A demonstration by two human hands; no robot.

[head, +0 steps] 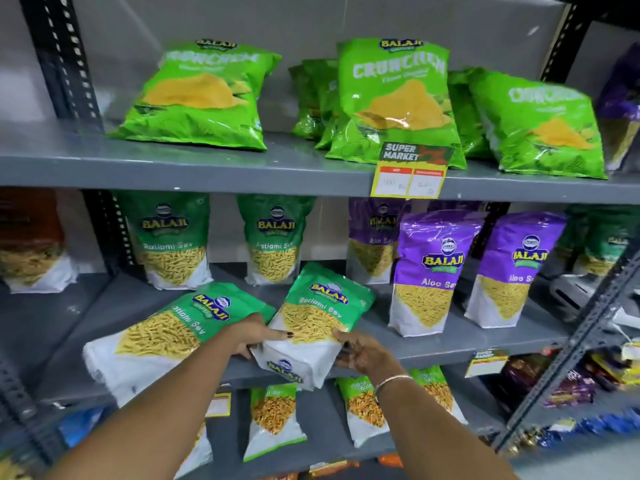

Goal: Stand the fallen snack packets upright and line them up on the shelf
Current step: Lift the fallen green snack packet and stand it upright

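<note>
On the middle shelf point(450, 344), two green Ratlami Sev packets lie fallen at the front. I hold the right one point(318, 320) with both hands: my left hand point(256, 336) grips its left side, and my right hand point(363, 351) grips its lower right corner. It is tilted, with its base sticking out over the shelf edge. The other fallen packet point(166, 337) lies flat to the left, under my left forearm. Behind them two green Ratlami Sev packets point(173, 244) point(273, 240) stand upright.
Purple Aloo Sev packets point(429, 271) point(512, 268) stand upright on the right of the same shelf. Green Crunchem bags point(398, 102) and a price tag point(408, 174) occupy the top shelf. Smaller packets point(273, 420) stand on the shelf below. Black slotted uprights point(65, 57) frame the rack.
</note>
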